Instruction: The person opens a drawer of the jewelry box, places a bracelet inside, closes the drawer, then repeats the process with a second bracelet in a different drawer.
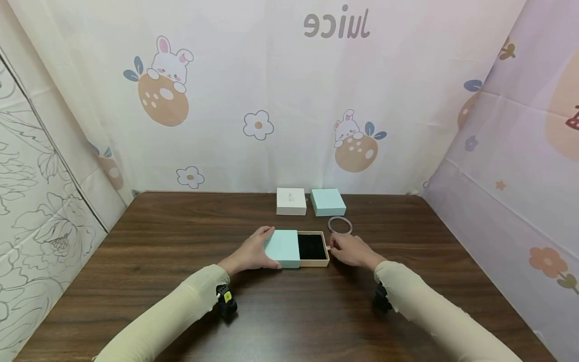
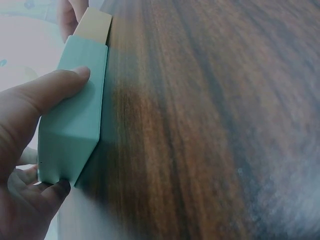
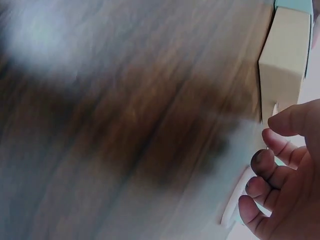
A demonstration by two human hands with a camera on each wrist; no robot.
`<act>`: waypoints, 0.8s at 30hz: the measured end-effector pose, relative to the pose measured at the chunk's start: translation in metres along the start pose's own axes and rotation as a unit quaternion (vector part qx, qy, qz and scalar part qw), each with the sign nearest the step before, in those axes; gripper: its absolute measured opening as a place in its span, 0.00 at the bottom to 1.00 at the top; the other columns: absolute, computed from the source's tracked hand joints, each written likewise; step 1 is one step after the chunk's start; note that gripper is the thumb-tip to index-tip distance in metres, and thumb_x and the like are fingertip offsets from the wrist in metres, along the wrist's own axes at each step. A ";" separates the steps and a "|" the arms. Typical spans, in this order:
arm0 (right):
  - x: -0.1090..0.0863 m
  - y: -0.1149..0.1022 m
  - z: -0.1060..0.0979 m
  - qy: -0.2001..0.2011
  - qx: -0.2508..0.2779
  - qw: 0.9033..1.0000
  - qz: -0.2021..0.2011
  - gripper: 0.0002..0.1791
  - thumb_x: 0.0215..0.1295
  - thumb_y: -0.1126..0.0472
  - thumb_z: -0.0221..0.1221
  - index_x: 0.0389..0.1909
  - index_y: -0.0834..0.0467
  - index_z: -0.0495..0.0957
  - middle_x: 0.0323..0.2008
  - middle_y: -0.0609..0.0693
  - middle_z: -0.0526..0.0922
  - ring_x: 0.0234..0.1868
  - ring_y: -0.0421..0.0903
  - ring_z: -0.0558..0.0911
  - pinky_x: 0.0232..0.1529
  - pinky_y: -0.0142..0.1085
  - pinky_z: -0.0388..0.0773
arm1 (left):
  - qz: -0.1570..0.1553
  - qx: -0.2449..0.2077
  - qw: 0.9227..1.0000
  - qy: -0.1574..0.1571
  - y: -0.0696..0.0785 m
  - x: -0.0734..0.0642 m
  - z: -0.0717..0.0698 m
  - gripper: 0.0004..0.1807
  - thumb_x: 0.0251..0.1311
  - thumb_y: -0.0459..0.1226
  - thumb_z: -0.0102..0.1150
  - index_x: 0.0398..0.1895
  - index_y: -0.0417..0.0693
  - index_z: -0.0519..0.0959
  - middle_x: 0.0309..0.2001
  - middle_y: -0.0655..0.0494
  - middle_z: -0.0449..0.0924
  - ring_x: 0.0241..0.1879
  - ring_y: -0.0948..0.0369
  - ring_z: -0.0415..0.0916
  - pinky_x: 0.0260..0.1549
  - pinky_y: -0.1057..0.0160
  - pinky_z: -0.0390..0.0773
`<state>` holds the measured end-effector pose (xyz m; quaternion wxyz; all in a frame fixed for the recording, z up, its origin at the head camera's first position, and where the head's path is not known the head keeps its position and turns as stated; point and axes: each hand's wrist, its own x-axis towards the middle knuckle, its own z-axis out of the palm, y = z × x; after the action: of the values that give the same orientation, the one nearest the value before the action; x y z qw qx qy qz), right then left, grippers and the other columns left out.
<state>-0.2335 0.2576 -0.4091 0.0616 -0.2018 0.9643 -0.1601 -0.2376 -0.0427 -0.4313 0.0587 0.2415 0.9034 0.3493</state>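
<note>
A mint-green drawer-style gift box [image 1: 283, 250] lies on the table. Its cream drawer [image 1: 313, 263] is slid partway out to the right, showing a black lining [image 1: 311, 247]. My left hand [image 1: 252, 252] grips the mint sleeve from its left end, the thumb on the near side, as the left wrist view also shows. At the drawer's right end my right hand [image 1: 354, 251] pinches a small pale pink ribbon tab [image 3: 275, 108] between thumb and index finger. Its other fingers are curled. Just beyond that hand lies a pale lilac bangle [image 1: 340, 217].
A white box [image 1: 291, 202] and another mint box [image 1: 328, 202] stand side by side at the table's back edge. Behind them hangs a printed curtain [image 1: 289, 151]. The dark wooden table [image 1: 298, 322] stretches toward me.
</note>
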 end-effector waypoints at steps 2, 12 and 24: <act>0.000 0.003 -0.004 -0.005 -0.002 1.000 0.010 0.02 0.66 0.62 0.55 0.36 0.57 0.74 0.26 0.44 0.74 0.26 0.42 0.71 0.31 0.40 0.68 | 0.001 -0.002 1.000 0.002 -0.001 0.000 -0.001 0.59 0.37 0.48 0.79 0.71 0.35 0.57 0.68 0.43 0.57 0.60 0.50 0.64 0.55 0.51 0.67; 0.001 0.028 -0.017 0.022 -0.049 0.998 0.038 0.02 0.65 0.63 0.53 0.34 0.57 0.73 0.23 0.46 0.72 0.23 0.44 0.70 0.26 0.39 0.66 | 0.009 0.001 1.000 -0.005 -0.003 0.002 0.001 0.59 0.38 0.49 0.78 0.71 0.34 0.56 0.68 0.43 0.57 0.59 0.50 0.64 0.55 0.52 0.67; 0.021 0.048 -0.028 0.031 -0.091 0.992 0.087 0.07 0.66 0.60 0.52 0.35 0.62 0.72 0.24 0.49 0.74 0.24 0.47 0.72 0.30 0.44 0.68 | 0.011 -0.001 1.000 -0.003 -0.003 0.001 0.000 0.59 0.38 0.48 0.78 0.71 0.34 0.56 0.68 0.43 0.57 0.60 0.50 0.64 0.55 0.53 0.67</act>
<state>-0.2758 0.2987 -0.3997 0.0268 -0.1166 0.9902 -0.0720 -0.2394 -0.0446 -0.4336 0.0577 0.2526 0.9000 0.3506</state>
